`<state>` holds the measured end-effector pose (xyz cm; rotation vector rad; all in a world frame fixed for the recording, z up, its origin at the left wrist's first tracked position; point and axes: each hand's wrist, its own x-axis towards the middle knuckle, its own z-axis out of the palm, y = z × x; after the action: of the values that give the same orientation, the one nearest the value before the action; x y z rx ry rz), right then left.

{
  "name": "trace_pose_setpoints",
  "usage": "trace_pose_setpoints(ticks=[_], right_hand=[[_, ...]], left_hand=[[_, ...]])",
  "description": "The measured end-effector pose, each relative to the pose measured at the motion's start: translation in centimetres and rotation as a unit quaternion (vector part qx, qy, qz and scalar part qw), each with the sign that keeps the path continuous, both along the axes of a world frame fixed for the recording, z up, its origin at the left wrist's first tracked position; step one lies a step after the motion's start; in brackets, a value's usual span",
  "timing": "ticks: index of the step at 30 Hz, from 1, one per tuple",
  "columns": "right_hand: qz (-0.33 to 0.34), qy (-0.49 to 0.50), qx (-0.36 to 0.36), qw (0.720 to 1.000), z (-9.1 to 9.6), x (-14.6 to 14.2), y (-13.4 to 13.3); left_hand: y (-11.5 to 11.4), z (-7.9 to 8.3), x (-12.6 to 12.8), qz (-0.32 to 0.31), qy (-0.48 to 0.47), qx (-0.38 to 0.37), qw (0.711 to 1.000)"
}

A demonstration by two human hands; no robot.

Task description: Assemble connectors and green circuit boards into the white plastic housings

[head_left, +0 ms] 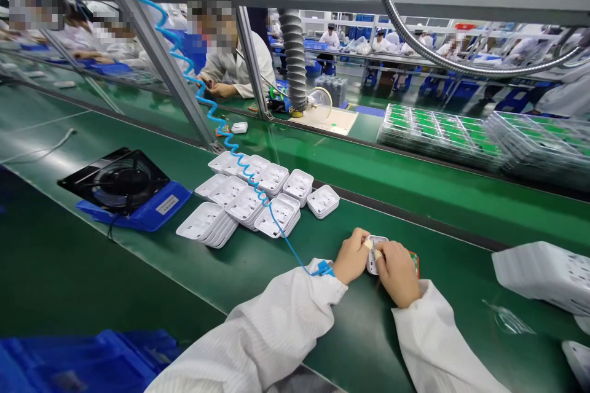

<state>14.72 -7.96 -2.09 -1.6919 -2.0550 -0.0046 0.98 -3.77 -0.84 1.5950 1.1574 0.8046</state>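
Observation:
On the green work surface, a white plastic casing [372,263] lies between my two hands, its inside facing up. My left hand [352,256] is closed around its left edge, the covered thumb pressing onto it. My right hand [398,270] grips the other side, its covered thumb close beside the left one. Behind the right fingers, the orange-red edge of a circuit board [417,263] peeks out; whether I hold it is hidden. A blue wrist strap [323,269] with a coiled cord circles my left wrist. A single white casing [323,201] rests farther left.
Stacks of white casings [207,222] stand to the left, beside a black fan [120,179] on a blue bin. More casings [544,273] lean at the right, near a clear plastic piece [509,320]. Trays of green boards [428,129] sit beyond the belt [332,156]. The blue coiled cord hangs across.

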Motion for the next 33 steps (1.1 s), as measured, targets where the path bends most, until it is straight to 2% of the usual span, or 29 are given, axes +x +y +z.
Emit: trace_pose_setpoints(ticks=[8,19,24,28,33], right_hand=[[0.015,-0.009,-0.016,1.0,0.2,-0.3,0.0],[0.034,-0.009,-0.004,0.999,0.4,-0.5,0.1],[0.01,-0.009,0.003,1.0,0.5,-0.7,0.0],[0.003,0.035,0.017,0.999,0.7,-0.6,-0.2],[-0.01,0.048,0.034,0.998,1.0,0.6,-0.8]], left_hand=[[0.2,-0.6,0.2,0.005,0.005,-0.008,1.0],[-0.3,0.3,0.1,0.012,0.039,-0.001,0.999],[0.2,-1.1,0.4,0.004,-0.038,-0.029,0.999],[1.0,-2.3,0.4,0.0,-0.111,-0.048,0.993],[1.6,-2.4,0.1,0.001,-0.135,-0.041,0.99]])
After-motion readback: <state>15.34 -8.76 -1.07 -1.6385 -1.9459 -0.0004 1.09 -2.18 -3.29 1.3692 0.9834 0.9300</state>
